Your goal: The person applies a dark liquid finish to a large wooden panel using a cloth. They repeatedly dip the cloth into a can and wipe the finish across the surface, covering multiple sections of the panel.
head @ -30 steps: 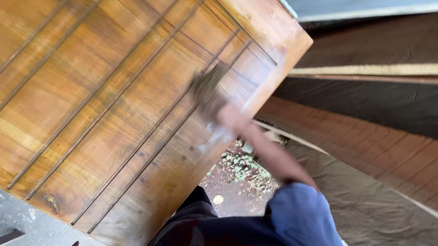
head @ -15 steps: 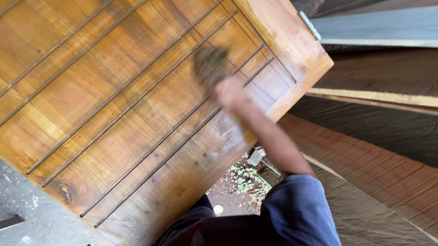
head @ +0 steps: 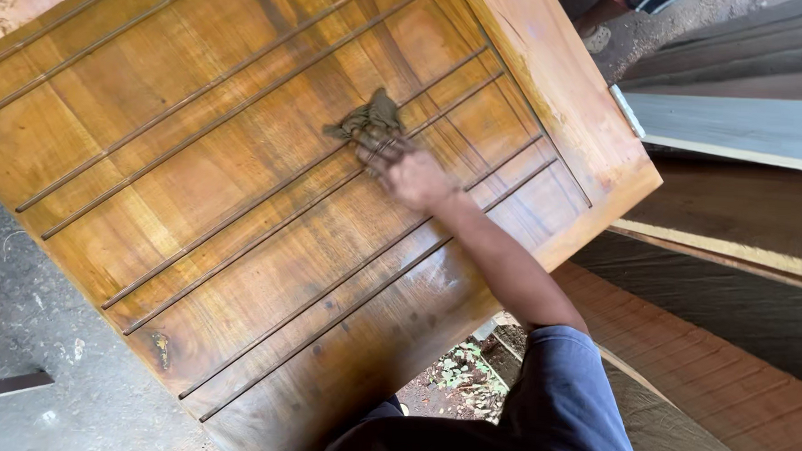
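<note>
A large brown wooden door panel [head: 239,209] with long grooves lies flat and fills most of the head view. My right hand [head: 410,170] presses a crumpled grey-green rag [head: 368,123] onto the glossy wood near the panel's right side. The arm reaches in from the lower right in a dark blue sleeve [head: 564,404]. My left hand is out of sight.
Grey and brown wooden boards [head: 739,132] lie stacked to the right of the panel. Grey concrete floor [head: 26,344] shows at the lower left, with a dark strip [head: 2,386] on it. Rubble and small leaves [head: 457,381] lie on the ground under the panel's lower edge.
My right hand has slid the rag across the panel, away from its right edge and toward the middle. The view has shifted, showing more of the floor at the lower left.
</note>
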